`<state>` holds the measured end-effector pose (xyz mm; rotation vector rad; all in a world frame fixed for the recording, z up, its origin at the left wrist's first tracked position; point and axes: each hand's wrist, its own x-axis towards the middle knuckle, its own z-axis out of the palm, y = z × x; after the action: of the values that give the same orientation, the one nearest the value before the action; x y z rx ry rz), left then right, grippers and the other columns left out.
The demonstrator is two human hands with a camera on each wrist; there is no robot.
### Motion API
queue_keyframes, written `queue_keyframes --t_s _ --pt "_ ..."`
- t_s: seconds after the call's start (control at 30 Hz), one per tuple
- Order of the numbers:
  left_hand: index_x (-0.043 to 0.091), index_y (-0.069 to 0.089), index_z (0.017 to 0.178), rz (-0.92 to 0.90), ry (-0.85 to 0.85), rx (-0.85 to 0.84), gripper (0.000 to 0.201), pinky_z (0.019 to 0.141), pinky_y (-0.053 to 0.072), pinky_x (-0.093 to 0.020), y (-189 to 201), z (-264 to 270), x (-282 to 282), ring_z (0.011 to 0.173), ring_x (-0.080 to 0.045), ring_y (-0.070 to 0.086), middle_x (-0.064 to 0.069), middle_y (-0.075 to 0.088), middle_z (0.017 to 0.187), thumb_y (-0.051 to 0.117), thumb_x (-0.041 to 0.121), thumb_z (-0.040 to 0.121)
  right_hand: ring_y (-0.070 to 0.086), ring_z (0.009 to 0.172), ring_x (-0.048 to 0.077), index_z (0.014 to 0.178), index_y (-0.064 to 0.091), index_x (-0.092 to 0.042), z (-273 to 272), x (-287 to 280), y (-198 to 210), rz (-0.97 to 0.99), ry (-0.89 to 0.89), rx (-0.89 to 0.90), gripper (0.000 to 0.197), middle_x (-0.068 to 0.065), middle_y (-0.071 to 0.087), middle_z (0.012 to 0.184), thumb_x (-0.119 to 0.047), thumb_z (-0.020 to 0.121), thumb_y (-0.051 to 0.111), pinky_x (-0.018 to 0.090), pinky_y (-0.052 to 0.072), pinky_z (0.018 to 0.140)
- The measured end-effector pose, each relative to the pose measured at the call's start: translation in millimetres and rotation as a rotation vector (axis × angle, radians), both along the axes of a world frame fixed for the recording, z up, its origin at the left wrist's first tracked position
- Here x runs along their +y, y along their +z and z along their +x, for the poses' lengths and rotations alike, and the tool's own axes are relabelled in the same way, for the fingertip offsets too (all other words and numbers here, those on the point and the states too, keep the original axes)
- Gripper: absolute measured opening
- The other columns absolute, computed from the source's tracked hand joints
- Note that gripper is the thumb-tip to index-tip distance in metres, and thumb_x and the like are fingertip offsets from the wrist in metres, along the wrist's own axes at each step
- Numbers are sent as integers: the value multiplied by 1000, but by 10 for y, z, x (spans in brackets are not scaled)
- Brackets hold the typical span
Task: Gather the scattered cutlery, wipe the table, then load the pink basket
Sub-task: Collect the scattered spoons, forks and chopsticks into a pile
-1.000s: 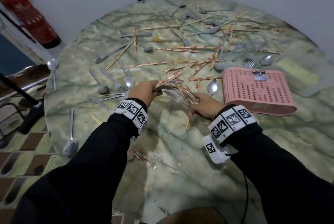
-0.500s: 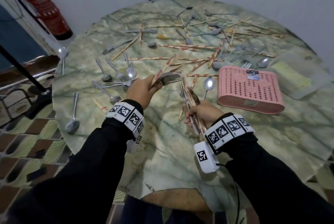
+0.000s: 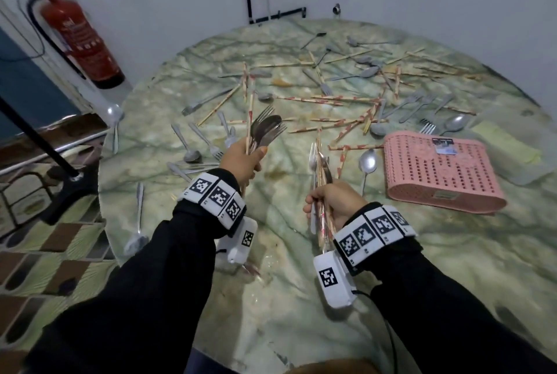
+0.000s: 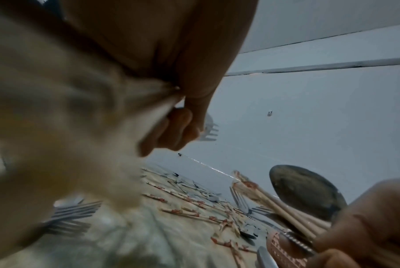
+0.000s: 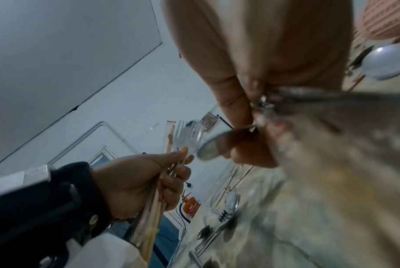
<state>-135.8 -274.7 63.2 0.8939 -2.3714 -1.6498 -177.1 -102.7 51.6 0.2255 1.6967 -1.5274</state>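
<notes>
Both hands full: head view, left hand [image 3: 241, 159] fisted round a bundle [image 3: 265, 129] of forks, spoons and a chopstick, heads up; right hand [image 3: 334, 204] fisted round a second bundle [image 3: 321, 168] of chopsticks and steel, both held above the table [image 3: 301, 298]. More cutlery [image 3: 346, 99] lies scattered over the far half and left edge; pink basket [image 3: 437, 171] sits upside down at right, a spoon [image 3: 368, 161] just beside it. Fire extinguisher [image 3: 81, 39] by the wall, black stand [image 3: 69, 176] at left, neither in the way. Left wrist view: fingers [image 4: 178, 130] curled tight, fork tines [image 4: 209, 128] poking out past them; handles blurred. Right wrist view: fingers [image 5: 240, 148] clamped on stems, a spoon bowl [image 5: 211, 146] sticking out. Judgement: steel is stiff, smooth, likely slippery in a bunch; chopsticks light, may slide out. Grip mid-handle, ends aligned. Crossed chopsticks overlap forks, so they look fiddly to lift; basket needs flipping before loading.
</notes>
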Motion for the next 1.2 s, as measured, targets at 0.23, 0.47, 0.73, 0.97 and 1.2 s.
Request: queue_keyframes --t_s 0.23,0.47,0.73,0.97,1.2 --pt "0 53 107 -30 -203 -120 19 49 43 -31 86 55 -772 59 -27 51 -14 53 72 46 14 97 50 52 21 88 41 -8 113 -945 18 -1 -108 42 19 9 47 62 9 89 33 32 44 52" --pt "16 47 76 56 -340 -102 18 46 29 -24 195 334 -1647 51 -13 38 -1 42 61 49 5 90 48 50 24 76 46 0 488 -2118 120 -11 -175 60 18 12 50 56 10 83 33 33 45 49" --pt "14 36 73 215 -223 -170 16 44 17 -18 284 388 -2364 45 -12 20 -1 28 60 35 9 88 39 47 16 81 46 -8 696 -2746 132 -109 -301 44 27 6 38 59 13 87 30 22 37 39" --pt "14 39 76 241 -200 -155 20 40 20 -17 214 132 -2670 46 -12 25 -1 31 61 32 3 91 37 49 15 90 43 -12 433 -2914 102 -157 -312 -11 29 6 36 61 13 90 28 25 37 43" --pt "12 40 77 168 -194 -172 19 43 27 -22 58 -456 -2913 49 -15 33 -4 38 66 36 -3 87 38 50 16 90 39 -12 -174 -3110 106 -222 -266 -39 27 8 38 65 13 90 29 26 38 43"
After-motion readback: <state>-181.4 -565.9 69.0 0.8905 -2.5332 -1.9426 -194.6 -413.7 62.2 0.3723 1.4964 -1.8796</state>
